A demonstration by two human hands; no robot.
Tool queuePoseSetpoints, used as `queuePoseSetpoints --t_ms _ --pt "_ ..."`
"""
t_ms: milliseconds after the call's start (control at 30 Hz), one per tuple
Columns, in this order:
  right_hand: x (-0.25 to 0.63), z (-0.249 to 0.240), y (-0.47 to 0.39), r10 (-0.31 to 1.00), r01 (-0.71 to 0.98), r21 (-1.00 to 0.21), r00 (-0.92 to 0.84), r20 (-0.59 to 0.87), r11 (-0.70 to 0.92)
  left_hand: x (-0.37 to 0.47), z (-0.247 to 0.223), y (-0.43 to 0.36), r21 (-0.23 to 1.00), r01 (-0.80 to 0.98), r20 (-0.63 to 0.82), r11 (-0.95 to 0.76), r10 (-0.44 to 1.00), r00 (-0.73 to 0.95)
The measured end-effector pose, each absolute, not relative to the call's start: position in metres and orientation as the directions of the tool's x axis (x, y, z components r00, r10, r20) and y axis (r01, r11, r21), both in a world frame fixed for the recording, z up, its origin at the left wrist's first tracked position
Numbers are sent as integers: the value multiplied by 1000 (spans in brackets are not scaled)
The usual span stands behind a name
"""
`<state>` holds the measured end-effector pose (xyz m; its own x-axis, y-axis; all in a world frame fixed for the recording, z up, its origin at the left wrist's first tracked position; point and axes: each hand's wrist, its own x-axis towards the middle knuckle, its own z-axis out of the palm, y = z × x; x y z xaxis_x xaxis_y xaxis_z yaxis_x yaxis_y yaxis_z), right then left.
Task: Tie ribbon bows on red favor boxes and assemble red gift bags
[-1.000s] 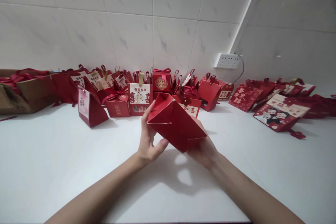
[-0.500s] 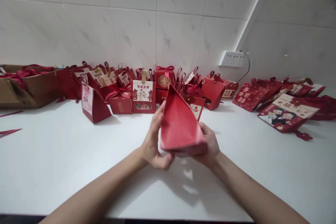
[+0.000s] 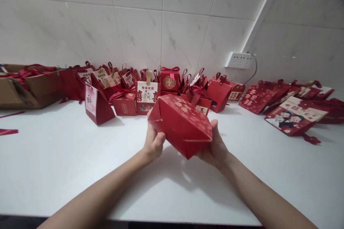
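Note:
A red paper gift box (image 3: 178,127) is held tilted above the white table, its underside and a flower-patterned face turned toward me. My left hand (image 3: 153,141) grips its left end, thumb at the lower edge. My right hand (image 3: 216,147) cups the right end from below and beside it; some of its fingers are hidden behind the box. Just beyond stand a box with a printed couple (image 3: 147,97), a small ribbon-tied red box (image 3: 125,104) and a pink-fronted triangular box (image 3: 97,106).
Many red gift boxes line the tiled wall, among them a flat-lying box with a cartoon couple (image 3: 291,114) at right. A cardboard carton (image 3: 40,91) with red ribbons stands at far left. A loose ribbon (image 3: 9,131) lies near it. A power strip (image 3: 239,60) is on the wall.
The box has been turned in my hands: its plain triangular side faced me before, now its underside and patterned face show. My left hand has shifted slightly left and up.

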<state>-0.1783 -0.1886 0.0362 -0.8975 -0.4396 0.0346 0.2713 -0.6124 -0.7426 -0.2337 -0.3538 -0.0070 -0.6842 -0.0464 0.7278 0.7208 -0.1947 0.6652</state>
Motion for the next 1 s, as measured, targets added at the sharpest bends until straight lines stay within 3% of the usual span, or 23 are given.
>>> queuePoseSetpoints --t_ms 167,367,633,767,900,1000 --pt "-178 44 -190 -484 422 -714 -865 -132 -559 -228 4 -351 810 519 550 -274 44 -834" --pt "-178 49 -190 -424 481 -646 -869 -257 -593 -221 18 -352 717 647 676 -260 37 -736" --pt "-178 45 -190 -384 517 -678 -853 -354 -523 -219 19 -356 675 698 729 -241 73 -680" --pt "-176 43 -189 -385 397 -813 -893 -235 -426 -225 14 -356 713 654 688 -251 73 -722" --pt "-173 44 -187 -413 133 -906 -909 49 -401 -232 7 -355 813 415 548 -409 293 -784" --pt "-172 43 -187 -312 -70 -938 -932 182 -339 -232 3 -353 822 351 539 -448 414 -733"
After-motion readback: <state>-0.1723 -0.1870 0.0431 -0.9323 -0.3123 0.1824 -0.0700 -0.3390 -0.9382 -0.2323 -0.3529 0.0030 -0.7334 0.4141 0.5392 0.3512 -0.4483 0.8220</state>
